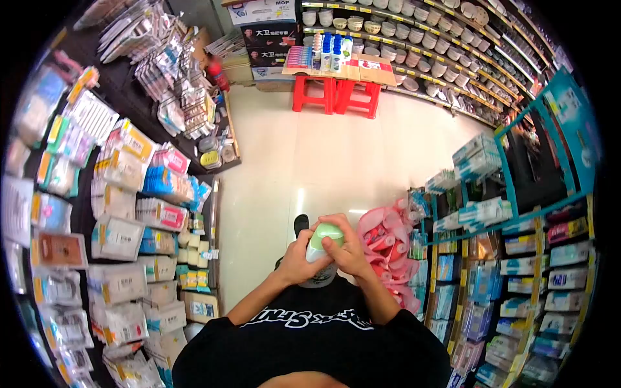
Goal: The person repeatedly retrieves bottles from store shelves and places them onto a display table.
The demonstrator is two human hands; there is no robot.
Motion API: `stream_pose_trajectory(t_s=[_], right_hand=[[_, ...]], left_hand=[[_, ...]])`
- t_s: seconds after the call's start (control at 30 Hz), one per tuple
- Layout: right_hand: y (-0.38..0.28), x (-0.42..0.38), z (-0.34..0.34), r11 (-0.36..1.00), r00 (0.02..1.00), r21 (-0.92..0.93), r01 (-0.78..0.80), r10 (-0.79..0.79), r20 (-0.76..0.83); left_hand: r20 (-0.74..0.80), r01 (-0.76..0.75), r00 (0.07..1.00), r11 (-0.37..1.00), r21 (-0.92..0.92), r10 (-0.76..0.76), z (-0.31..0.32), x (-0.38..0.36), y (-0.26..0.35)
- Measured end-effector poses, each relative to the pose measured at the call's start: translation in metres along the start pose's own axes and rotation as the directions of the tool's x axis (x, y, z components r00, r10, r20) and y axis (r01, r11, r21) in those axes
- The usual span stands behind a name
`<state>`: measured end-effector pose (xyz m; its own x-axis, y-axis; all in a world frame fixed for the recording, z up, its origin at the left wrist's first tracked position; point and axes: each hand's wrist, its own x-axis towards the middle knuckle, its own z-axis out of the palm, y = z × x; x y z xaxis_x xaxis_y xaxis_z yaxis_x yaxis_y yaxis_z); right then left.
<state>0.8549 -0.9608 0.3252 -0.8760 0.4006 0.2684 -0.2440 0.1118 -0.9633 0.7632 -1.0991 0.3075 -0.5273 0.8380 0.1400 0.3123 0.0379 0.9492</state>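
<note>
Both my hands are wrapped round a rounded container with a pale green top and a whitish lower part [328, 237], held in front of my chest. My left hand [301, 260] grips it from the left and below. On the other side, my right hand [347, 248] curls over it, its thumb pressed on the green part. Its exact kind and any label are hidden by my fingers. Just right of my right hand is a pink plastic bag [388, 239] with several red-and-white items inside.
Packed shelves of hanging goods [116, 258] line the left, with boxed goods [479, 310] at right. Ahead, red stools [314, 94] carry cardboard with several bottles [334, 53]. Bowls [388, 29] fill the back shelves. Mop boxes [270, 35] stand beside a red fire extinguisher [218, 74].
</note>
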Motion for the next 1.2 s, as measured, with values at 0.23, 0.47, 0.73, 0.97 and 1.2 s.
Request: stream_pose_trajectory(t_s=[0.23, 0.47, 0.73, 0.97, 1.2], right_hand=[[0.042, 0.166, -0.055, 0.999, 0.961, 0.024, -0.039, 0.044, -0.273], [0.076, 0.293, -0.120, 0.971, 0.891, 0.218, -0.102, 0.186, -0.414], [0.144, 0.444, -0.254, 0.970, 0.910, 0.149, -0.193, 0.234, -0.344], [0.155, 0.572, -0.377, 0.916, 0.997, -0.396, -0.063, 0.040, -0.066], [0.192, 0.671, -0.451, 0.780, 0.976, -0.587, -0.215, 0.189, -0.106]], left_hand=[[0.203, 0.038, 0.978, 0.999, 0.012, -0.040, -0.049, 0.205, -0.015], [0.248, -0.039, 0.968, 0.999, 0.032, 0.030, -0.052, 0.360, -0.043], [0.217, 0.040, 0.975, 0.995, 0.089, -0.058, -0.014, 0.554, -0.091], [0.202, 0.063, 0.977, 0.997, 0.040, -0.070, 0.001, 0.715, -0.110], [0.238, 0.118, 0.964, 0.993, 0.014, -0.118, 0.019, 0.852, -0.165]])
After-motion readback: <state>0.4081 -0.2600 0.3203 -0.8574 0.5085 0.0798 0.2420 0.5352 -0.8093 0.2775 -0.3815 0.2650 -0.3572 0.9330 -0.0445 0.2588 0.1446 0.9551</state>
